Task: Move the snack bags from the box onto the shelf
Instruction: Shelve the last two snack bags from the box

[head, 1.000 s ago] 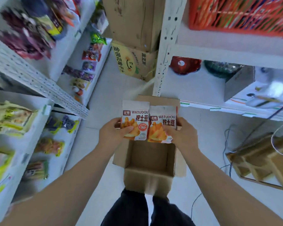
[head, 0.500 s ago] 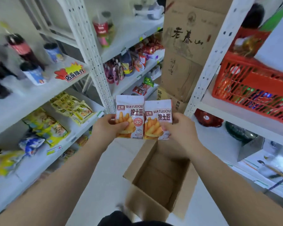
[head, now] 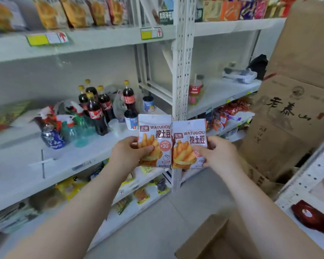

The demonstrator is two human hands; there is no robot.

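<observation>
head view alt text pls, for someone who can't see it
The left hand and right hand each hold up a snack bag, left bag beside right bag, before a white shelf of cola bottles; an open cardboard box sits below.

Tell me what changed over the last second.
The left hand lifted the left bag and the right hand the right bag from just above the box to the level of the drinks shelf. Unchanged: each hand's grip, bags side by side, nothing released.
</observation>
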